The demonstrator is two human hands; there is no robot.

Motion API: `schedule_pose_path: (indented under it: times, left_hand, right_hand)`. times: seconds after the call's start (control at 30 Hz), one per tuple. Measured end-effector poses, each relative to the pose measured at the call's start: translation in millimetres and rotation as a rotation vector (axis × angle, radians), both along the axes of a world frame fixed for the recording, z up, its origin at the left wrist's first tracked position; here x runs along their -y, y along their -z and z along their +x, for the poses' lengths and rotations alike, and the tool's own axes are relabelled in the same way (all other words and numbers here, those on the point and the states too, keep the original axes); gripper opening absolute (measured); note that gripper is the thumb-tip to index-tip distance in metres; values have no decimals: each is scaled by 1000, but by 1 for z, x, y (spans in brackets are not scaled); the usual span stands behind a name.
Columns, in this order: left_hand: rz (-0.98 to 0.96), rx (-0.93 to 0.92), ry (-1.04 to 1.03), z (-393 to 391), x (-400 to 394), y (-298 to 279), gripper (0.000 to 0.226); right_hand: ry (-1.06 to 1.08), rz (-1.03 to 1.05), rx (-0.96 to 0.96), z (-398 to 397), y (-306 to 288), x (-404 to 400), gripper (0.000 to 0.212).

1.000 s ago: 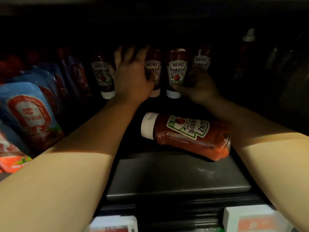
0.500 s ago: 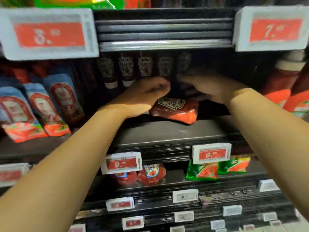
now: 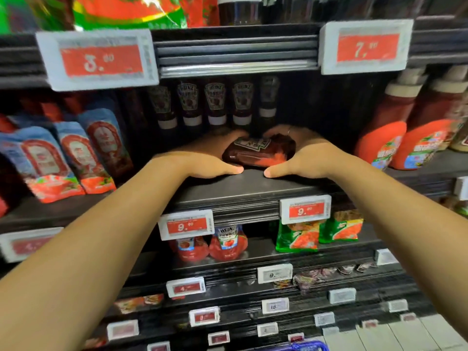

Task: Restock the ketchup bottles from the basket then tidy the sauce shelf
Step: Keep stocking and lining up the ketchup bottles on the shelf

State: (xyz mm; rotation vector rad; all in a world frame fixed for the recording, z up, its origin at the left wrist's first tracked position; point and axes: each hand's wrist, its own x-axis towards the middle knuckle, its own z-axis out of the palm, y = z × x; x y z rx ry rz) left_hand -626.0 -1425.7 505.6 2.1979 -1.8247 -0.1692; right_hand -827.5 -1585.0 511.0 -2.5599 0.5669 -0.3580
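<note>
I see a ketchup bottle lying on its side on the dark sauce shelf, and I use this bottle as my landmark. The left hand wraps its left end and the right hand wraps its right end; the fingers of both curl around the far side and both thumbs lie flat on the shelf board just in front of the bottle, tips nearly meeting, so both hands are closed around it. Directly behind the bottle stands a row of 5 upright ketchup bottles with caps down, deep in the shadow; the lying bottle is very near the rightmost ones, and whether it touches them I cannot tell. In front of the bottle there is a bare strip of board up to the front edge, where 2 price tags hang. To the left of the bottle, well apart, blue and red sauce pouches lean. To the right of it there is a dark open gap, then big red bottles. Above it the upper shelf edge hangs low with 2 larger tags. Far below the bottle, at the bottom border, a blue basket rim shows.
</note>
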Motion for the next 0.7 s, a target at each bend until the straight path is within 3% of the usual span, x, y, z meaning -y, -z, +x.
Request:
schedule_pose_path:
  times: [0.1, 0.27, 0.37, 0.47, 0.57, 0.7]
  left_hand:
    - [-78, -103, 15, -2, 10, 0, 70]
    - [-173, -383, 21, -6, 32, -5, 50]
    - [-198, -521, 18, -12, 50, -5, 65]
    - [-242, -707, 18, -18, 71, -6, 73]
    - [-328, -858, 19, -19, 93, -7, 58]
    - [-483, -1041, 31, -12, 120, -1, 34]
  right_hand:
    - [-2, 106, 105, 0, 1, 9, 65]
    - [94, 388, 496, 14, -4, 21, 45]
    - [146, 433, 592, 26, -18, 27, 36]
    - [150, 497, 715, 40, -31, 31, 40]
    - [167, 541, 786, 55, -39, 40, 54]
    - [246, 433, 757, 71, -40, 59, 62]
